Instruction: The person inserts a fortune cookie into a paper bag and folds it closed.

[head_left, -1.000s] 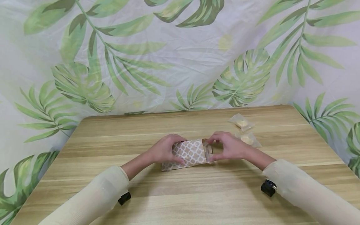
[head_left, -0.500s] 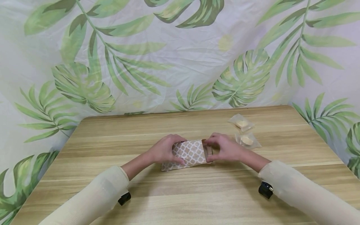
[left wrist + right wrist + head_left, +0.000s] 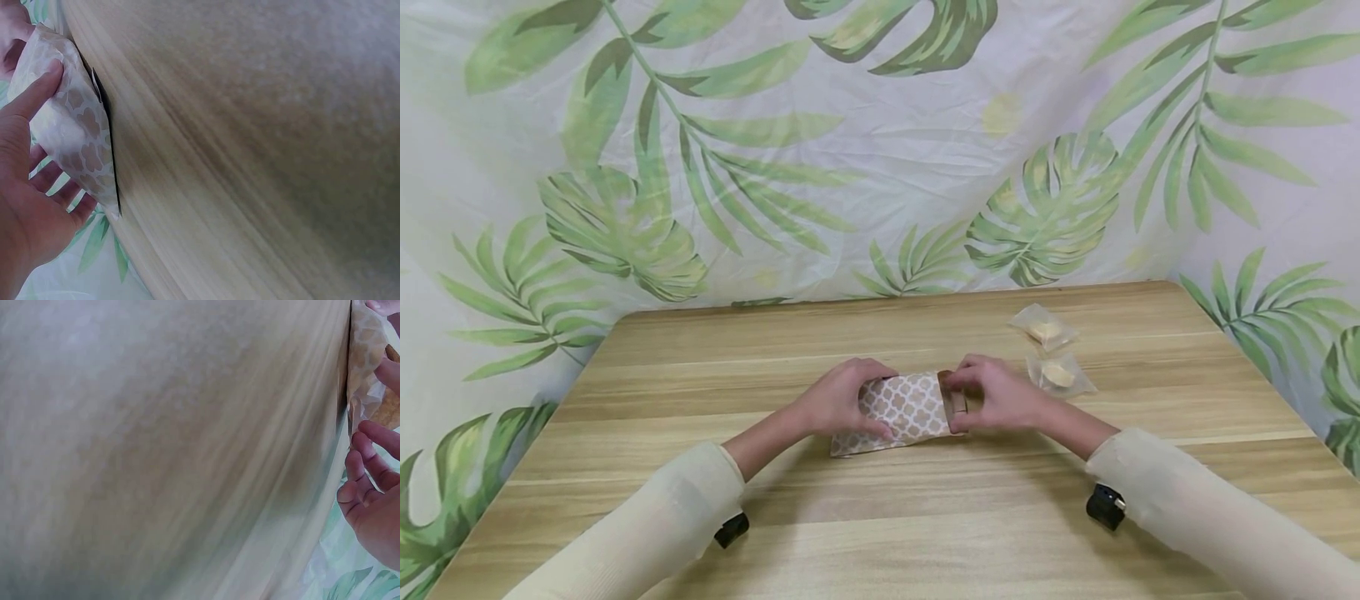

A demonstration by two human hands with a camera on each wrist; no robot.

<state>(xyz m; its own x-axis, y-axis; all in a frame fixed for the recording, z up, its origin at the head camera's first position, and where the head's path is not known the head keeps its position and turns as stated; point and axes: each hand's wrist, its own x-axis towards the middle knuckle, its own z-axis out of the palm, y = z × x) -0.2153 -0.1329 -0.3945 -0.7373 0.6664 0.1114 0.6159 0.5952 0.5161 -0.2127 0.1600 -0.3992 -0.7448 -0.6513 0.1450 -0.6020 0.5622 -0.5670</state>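
Note:
A tan paper bag (image 3: 906, 407) with a white quatrefoil pattern lies on its side on the wooden table, its mouth facing right. My left hand (image 3: 844, 398) grips the closed end, thumb on the near side and fingers round the far side. At the mouth, my right hand (image 3: 1003, 394) holds the bag's edges between thumb and fingers. In the right wrist view a golden-brown patch shows beside the right fingers (image 3: 369, 465); whether it is paper or contents cannot be told. The bag's inside is mostly hidden.
Two small translucent packets, a far one (image 3: 1043, 326) and a nearer one (image 3: 1060, 374), each with a pale yellow piece inside, lie behind my right hand. A leaf-patterned cloth (image 3: 910, 150) hangs behind the table (image 3: 880, 525).
My right hand has shifted slightly left, and its fingers now cover more of the bag's mouth. The left hand and the bag stay in place.

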